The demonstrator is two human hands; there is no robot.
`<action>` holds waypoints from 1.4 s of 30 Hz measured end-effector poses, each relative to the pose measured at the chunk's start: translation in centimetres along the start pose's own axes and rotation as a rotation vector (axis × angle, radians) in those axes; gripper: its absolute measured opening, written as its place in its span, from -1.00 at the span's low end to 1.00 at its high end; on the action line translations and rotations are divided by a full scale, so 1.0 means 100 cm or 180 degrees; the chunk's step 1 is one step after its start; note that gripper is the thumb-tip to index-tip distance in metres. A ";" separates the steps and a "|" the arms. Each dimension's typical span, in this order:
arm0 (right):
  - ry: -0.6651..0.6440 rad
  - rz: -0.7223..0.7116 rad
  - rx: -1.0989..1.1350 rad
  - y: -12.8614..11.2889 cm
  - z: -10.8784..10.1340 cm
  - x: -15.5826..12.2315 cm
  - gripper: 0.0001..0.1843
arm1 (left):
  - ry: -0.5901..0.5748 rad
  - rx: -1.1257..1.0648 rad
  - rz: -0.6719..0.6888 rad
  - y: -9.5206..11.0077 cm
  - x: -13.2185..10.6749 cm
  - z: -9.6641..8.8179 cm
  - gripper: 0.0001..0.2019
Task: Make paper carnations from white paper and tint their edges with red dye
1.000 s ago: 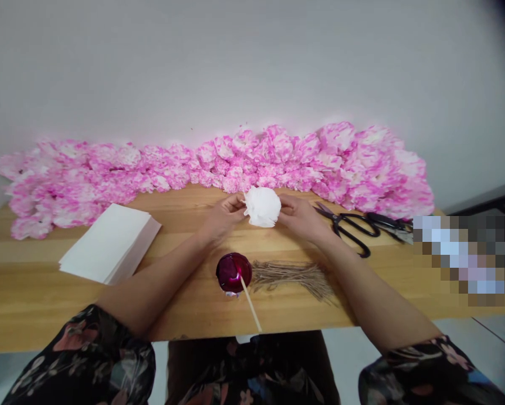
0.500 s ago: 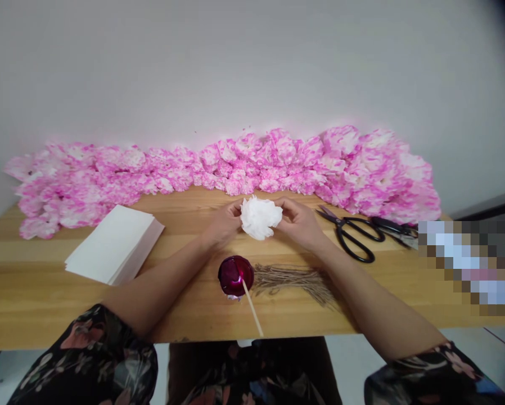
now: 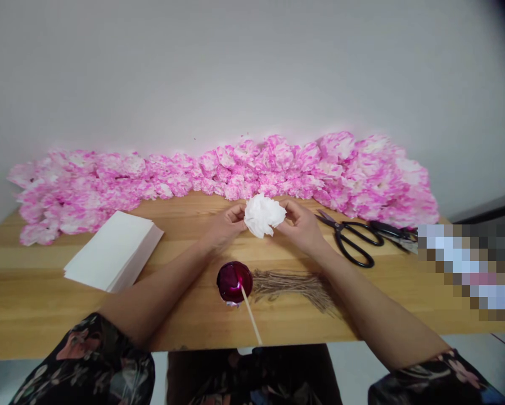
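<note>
A white tissue paper flower (image 3: 263, 214) is held just above the wooden table (image 3: 45, 304), between both hands. My left hand (image 3: 226, 224) pinches its left side with closed fingers. My right hand (image 3: 302, 223) grips its right side, fingers curled round the ruffled paper. In front of the hands stands a small cup of dark pink dye (image 3: 234, 280) with a wooden stick (image 3: 251, 315) leaning in it. A bundle of brown twine pieces (image 3: 294, 283) lies just right of the cup.
A long row of pink-dyed paper flowers (image 3: 219, 171) lines the back of the table against the wall. A stack of white tissue sheets (image 3: 114, 251) lies at left. Black scissors (image 3: 354, 236) lie at right, next to a blurred patch.
The white flower has been turned and fluffed between my hands, shifting slightly right. The view has tipped a little, so everything sits lower in the frame.
</note>
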State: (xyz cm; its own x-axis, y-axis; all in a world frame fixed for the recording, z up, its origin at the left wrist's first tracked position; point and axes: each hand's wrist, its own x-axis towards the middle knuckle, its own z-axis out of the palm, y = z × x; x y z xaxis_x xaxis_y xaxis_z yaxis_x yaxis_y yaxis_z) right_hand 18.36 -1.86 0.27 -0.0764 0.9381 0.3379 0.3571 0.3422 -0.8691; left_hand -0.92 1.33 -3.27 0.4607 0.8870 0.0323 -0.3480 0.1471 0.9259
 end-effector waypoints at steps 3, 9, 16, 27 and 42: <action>-0.0148 0.0012 0.0023 -0.001 0.001 -0.001 -0.90 | 0.0056 0.0214 -0.0002 0.000 0.001 -0.001 -0.56; -0.0392 0.0130 0.0110 -0.002 -0.003 -0.002 -0.81 | 0.0144 0.0249 -0.0009 0.000 0.002 -0.004 -0.57; -0.0411 0.0108 0.0187 0.009 -0.012 0.000 -0.77 | 0.0174 0.0108 -0.0058 0.001 0.001 -0.004 -0.59; -0.0527 0.0173 0.0357 0.005 -0.010 -0.002 -0.77 | 0.0187 -0.0236 -0.0301 0.007 0.001 0.003 -0.54; -0.0235 0.0082 -0.0143 0.008 -0.004 -0.003 -0.92 | 0.0094 0.0192 -0.0062 0.006 -0.001 0.000 -0.68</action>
State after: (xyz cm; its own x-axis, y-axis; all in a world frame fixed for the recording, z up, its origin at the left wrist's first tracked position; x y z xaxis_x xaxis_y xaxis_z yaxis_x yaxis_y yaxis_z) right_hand 19.04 -1.87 -0.40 -0.1346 0.9485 0.2868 0.4012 0.3168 -0.8595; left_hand -1.16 1.28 -2.72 0.4423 0.8969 0.0037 -0.2891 0.1386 0.9472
